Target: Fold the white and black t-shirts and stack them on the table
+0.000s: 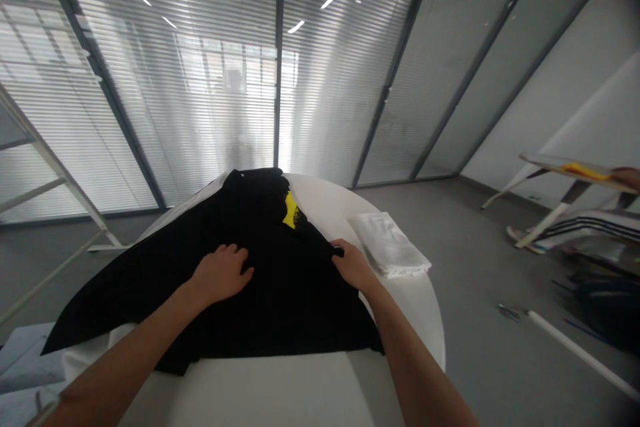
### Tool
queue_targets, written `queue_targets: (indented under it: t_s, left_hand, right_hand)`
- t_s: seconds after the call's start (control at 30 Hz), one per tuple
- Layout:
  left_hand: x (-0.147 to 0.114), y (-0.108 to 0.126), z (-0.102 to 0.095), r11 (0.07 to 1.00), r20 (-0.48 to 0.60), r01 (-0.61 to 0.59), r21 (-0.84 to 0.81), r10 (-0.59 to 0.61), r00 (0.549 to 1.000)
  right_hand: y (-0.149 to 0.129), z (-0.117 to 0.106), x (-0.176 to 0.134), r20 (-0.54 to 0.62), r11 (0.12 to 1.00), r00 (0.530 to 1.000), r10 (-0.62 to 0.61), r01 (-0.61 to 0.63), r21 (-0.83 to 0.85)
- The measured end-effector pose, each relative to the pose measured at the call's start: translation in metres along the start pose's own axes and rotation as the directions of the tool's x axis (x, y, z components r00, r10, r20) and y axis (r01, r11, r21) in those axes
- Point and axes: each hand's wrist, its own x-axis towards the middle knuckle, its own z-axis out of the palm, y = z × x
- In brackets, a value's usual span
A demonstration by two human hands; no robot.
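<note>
A black garment [280,300] with a small yellow patch [291,210] is spread over a round white table [420,310]. Its folds bunch up at the far end, and its left part hangs past the table's edge. The exact kind of garment cannot be made out. My left hand [220,273] lies on the middle of the fabric with its fingers stretched out. At the garment's right edge, my right hand [354,263] pinches the cloth between thumb and fingers. A folded white cloth [393,245] lies on the table just beyond my right hand.
White and grey fabric [30,360] is at the lower left, near a white metal frame [55,167]. Glass partitions with blinds stand behind. On the right are another person's striped leg [590,223], a small table [565,167] and a white pole [575,347] on the floor.
</note>
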Motion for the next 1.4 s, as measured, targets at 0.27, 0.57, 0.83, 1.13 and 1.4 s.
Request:
queue_targets:
  t_s: [0.27,0.57,0.83,1.13,1.4]
  left_hand:
    - [-0.046,-0.053,0.017,0.985,0.013,0.161,0.059,-0.162,0.987]
    - [-0.067,-0.055,-0.016,0.896,0.258,0.017,-0.445,0.109,0.96]
    - [-0.07,-0.068,-0.079,0.87,0.437,0.025,-0.493,0.223,0.872]
    - [0.051,-0.065,-0.043,0.971,0.113,-0.091,-0.219,0.118,0.987]
    - [0.133,-0.022,0.022,0.986,-0.138,0.164,-0.011,-0.164,0.977]
  right_hand:
    - [0.002,-0.002,-0.005,-0.107,0.944,0.982,0.158,-0.182,-0.275]
    - [0.003,-0.03,-0.016,0.224,0.914,0.969,0.108,-0.008,-0.405]
    - [-0.028,-0.058,0.009,0.371,0.807,0.902,0.223,0.042,-0.589]
    - [-0.1,0.009,0.068,0.26,0.826,0.961,0.1,0.065,-0.559]
    - [-0.108,0.086,0.089,0.03,0.839,0.993,0.115,-0.081,-0.539]
